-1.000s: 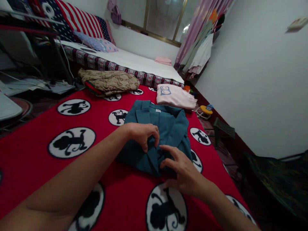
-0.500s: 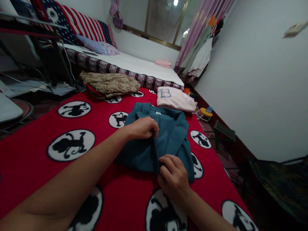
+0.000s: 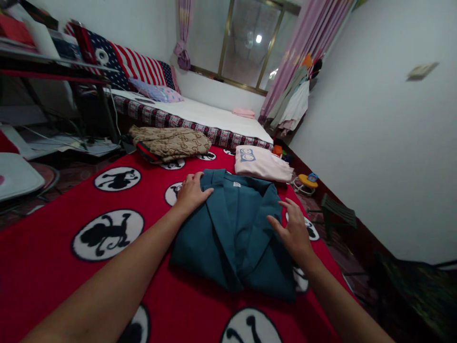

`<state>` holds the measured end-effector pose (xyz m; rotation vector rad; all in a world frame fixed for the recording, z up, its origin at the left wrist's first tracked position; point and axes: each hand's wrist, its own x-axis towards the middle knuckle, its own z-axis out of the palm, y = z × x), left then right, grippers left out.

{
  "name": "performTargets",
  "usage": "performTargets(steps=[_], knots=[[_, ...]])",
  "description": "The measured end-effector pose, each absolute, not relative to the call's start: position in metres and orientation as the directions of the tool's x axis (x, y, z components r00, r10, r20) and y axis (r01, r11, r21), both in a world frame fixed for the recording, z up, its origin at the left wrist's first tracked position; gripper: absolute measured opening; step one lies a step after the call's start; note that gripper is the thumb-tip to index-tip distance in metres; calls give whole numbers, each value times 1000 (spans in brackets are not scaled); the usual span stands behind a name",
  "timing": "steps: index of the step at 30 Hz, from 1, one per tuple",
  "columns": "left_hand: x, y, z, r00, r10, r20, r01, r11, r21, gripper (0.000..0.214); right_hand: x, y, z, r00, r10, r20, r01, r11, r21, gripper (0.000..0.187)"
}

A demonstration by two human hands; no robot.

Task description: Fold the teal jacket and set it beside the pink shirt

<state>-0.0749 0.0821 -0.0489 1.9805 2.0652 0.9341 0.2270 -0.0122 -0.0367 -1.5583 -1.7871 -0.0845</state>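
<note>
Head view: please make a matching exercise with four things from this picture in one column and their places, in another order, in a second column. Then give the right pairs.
Things:
1. teal jacket
2. pink folded shirt
3. tan patterned garment
4. left hand

Places:
A. far left on the red blanket
B. on the jacket's left shoulder
C. just beyond the jacket's collar, to the right
D. between both hands

Pairs: 1-D, 2-C, 3-A, 4-B

we're in a home bedroom: a low bed (image 3: 214, 114) with flag-print pillow (image 3: 135, 66), red cartoon blanket (image 3: 71, 267), folded clothes (image 3: 171, 143), pink curtains (image 3: 307, 43) and garments hanging by the window (image 3: 250, 47).
</note>
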Motion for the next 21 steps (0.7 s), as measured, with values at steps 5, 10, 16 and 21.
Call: performTargets(steps=[5,10,16,21], knots=[[-81,88,-50,-195,976,99,837,113,535,98,247,42,-50,297,939,175,752,-117,-649,80],[-86,98,-53,-198,979,52,707,106,699,90,248,75,-39,488,873,-27,516,-313,-798,82],[-76,95,-47,-236,961,-145,7,151,988,71,240,92,-30,440,867,-235,293,-386,-875,37],[-70,89,-38,107,938,-330,-445,342,828,34,220,81,-23,296,940,-171,261,-252,-932,22]])
